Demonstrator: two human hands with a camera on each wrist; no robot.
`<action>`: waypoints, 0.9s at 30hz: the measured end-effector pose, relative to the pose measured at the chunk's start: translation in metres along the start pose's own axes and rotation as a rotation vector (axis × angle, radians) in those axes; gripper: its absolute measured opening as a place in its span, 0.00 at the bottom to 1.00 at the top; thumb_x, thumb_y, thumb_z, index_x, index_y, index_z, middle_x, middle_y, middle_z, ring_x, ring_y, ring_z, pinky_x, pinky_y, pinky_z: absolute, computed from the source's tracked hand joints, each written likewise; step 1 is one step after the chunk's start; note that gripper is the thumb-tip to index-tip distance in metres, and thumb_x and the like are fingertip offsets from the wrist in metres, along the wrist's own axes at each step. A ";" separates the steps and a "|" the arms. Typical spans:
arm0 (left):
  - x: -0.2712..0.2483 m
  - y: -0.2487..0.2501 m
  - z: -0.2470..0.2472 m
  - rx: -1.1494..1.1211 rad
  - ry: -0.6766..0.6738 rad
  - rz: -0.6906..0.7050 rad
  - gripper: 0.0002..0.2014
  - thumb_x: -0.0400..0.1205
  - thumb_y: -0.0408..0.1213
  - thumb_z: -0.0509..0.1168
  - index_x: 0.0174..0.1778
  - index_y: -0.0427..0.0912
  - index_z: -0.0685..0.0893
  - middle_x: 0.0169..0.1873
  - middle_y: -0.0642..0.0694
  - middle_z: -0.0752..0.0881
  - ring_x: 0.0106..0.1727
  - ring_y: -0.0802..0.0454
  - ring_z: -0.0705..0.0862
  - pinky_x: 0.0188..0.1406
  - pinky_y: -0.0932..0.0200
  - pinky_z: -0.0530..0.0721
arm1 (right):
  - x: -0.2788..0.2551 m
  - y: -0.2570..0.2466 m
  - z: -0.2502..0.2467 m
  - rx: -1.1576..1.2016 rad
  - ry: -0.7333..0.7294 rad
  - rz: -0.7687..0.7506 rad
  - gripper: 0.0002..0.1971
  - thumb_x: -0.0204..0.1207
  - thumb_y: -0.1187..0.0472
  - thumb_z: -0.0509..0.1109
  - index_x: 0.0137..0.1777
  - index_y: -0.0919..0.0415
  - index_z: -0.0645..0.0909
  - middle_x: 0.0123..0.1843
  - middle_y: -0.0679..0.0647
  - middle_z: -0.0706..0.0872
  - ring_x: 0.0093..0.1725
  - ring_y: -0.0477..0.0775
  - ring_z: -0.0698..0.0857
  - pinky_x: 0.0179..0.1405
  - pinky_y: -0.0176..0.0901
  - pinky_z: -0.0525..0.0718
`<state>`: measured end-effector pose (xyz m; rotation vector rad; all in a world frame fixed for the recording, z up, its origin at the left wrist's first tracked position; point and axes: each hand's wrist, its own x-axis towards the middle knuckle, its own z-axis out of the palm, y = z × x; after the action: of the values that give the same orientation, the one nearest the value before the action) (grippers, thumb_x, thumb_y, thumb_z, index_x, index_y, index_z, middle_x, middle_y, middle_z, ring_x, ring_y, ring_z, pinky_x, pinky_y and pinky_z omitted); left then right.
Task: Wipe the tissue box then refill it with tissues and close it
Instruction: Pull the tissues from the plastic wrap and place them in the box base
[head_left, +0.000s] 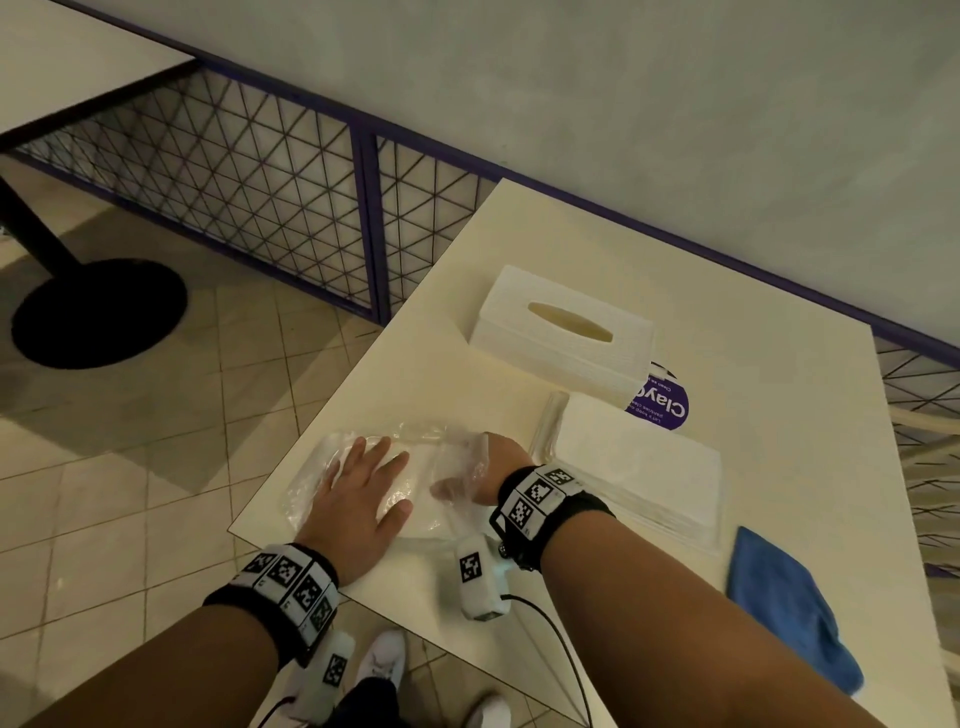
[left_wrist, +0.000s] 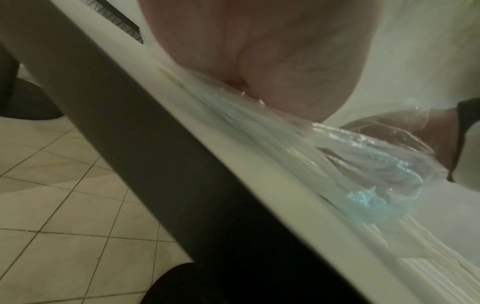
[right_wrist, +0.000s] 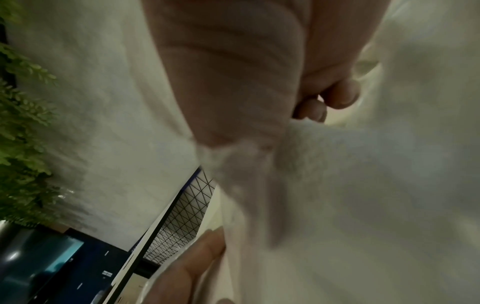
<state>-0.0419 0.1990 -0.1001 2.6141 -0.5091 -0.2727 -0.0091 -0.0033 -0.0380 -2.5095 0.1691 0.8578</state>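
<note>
The white tissue box (head_left: 561, 325) stands shut on the cream table (head_left: 753, 322), its oval slot facing up. Nearer me lies a clear plastic pack (head_left: 322, 470) of white tissues. My left hand (head_left: 363, 488) presses flat on top of it, fingers spread; its palm (left_wrist: 259, 51) rests on the plastic pack (left_wrist: 376, 164). My right hand (head_left: 457, 486) reaches into the pack's open end, its fingers seen through the film. In the right wrist view its fingers (right_wrist: 340, 94) curl round white tissues (right_wrist: 337, 164). Neither hand touches the box.
A second flat stack of white tissues (head_left: 639, 467) lies right of my right wrist. A blue cloth (head_left: 789, 608) lies at the table's near right edge. A purple round sticker (head_left: 667, 408) shows beside the box. The table edge (left_wrist: 233, 164) runs under my left wrist.
</note>
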 end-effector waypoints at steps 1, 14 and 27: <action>0.000 0.000 0.000 -0.003 0.001 0.001 0.36 0.76 0.63 0.41 0.80 0.56 0.62 0.83 0.55 0.52 0.84 0.53 0.42 0.78 0.54 0.35 | 0.002 -0.001 0.000 0.011 -0.034 0.011 0.33 0.68 0.43 0.76 0.69 0.58 0.76 0.57 0.59 0.86 0.56 0.61 0.85 0.49 0.40 0.84; 0.000 -0.002 0.003 -0.001 0.026 0.005 0.35 0.76 0.63 0.43 0.80 0.55 0.63 0.83 0.54 0.56 0.84 0.51 0.45 0.78 0.54 0.37 | -0.008 -0.008 -0.005 0.345 0.016 0.048 0.31 0.65 0.55 0.81 0.67 0.65 0.77 0.61 0.57 0.82 0.62 0.57 0.81 0.68 0.50 0.79; -0.004 0.005 -0.004 0.076 -0.012 -0.064 0.38 0.75 0.65 0.35 0.81 0.57 0.59 0.84 0.52 0.50 0.84 0.53 0.41 0.78 0.51 0.33 | -0.041 0.016 -0.004 0.677 0.002 0.181 0.07 0.78 0.68 0.64 0.53 0.58 0.75 0.52 0.59 0.82 0.46 0.60 0.87 0.42 0.56 0.91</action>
<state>-0.0459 0.1977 -0.0937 2.7076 -0.4491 -0.2958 -0.0438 -0.0206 -0.0166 -1.8763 0.5882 0.7104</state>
